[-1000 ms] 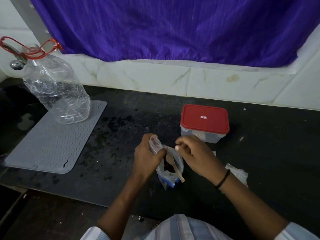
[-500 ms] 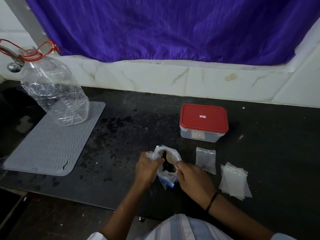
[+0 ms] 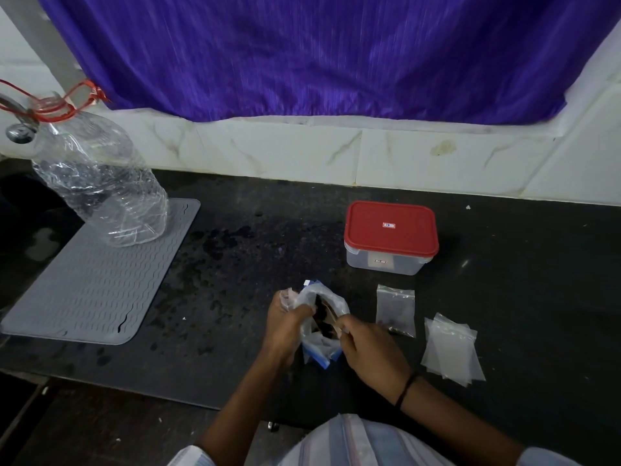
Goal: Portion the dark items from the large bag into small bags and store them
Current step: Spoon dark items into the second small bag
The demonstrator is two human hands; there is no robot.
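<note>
The left hand (image 3: 285,326) grips the left side of the large bag (image 3: 324,331), fingers curled over its rim, with a scrap of thin clear plastic pinched at the fingertips. The right hand (image 3: 371,351) is closed at the bag's right rim, fingers pinched together around the handle of a wooden spoon (image 3: 331,319) whose bowl dips into the bag's mouth. The bag stands on the black counter (image 3: 235,297), held open between both hands; dark items (image 3: 321,317) show inside it, and a blue strip runs along its bottom edge. A dark band (image 3: 405,390) circles the right wrist.

Just to the right of the right hand lies a small bag (image 3: 396,309), flat on the counter, with a few dark bits at its lower end. Further right, apart from it, lies a stack of small bags (image 3: 452,353), clear and overlapping. Behind these stands a clear box with a red lid (image 3: 391,230), lid on.

To the far left, a grey ridged mat (image 3: 100,280) lies on the counter, and a crumpled clear plastic bottle (image 3: 100,183) with a red handle stands on its back edge. White tiles (image 3: 285,149) run along the wall behind, under a purple curtain (image 3: 302,52).
</note>
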